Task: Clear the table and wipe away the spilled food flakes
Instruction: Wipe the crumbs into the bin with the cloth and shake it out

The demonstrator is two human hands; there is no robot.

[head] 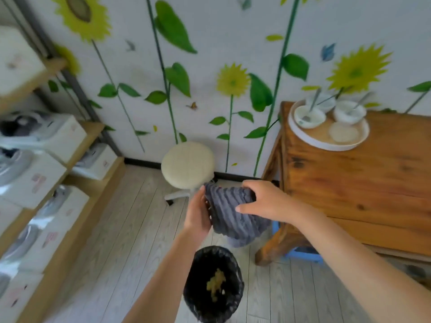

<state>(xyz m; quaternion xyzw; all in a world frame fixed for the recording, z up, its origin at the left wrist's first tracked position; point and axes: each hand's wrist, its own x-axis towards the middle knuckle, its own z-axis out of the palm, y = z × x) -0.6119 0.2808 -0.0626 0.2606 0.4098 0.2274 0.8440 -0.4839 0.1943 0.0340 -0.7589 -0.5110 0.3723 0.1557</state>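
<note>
Sunflower decals cover the wall behind a wooden tabletop point(363, 178), where a round tray point(303, 138) carries white bowls point(349, 114) with spoons. I'm standing off its corner over a black-lined bin point(213, 285) with yellowish flakes point(215, 284) at the bottom. My left hand point(198, 215) and right hand point(265, 201) both have their fingers closed on the grey ribbed cloth point(233, 217), bunched above and slightly beyond the bin. Shaken here, crumbs could miss the rim and scatter on the floor point(121, 229); the hanging corner might also dip into the waste.
</note>
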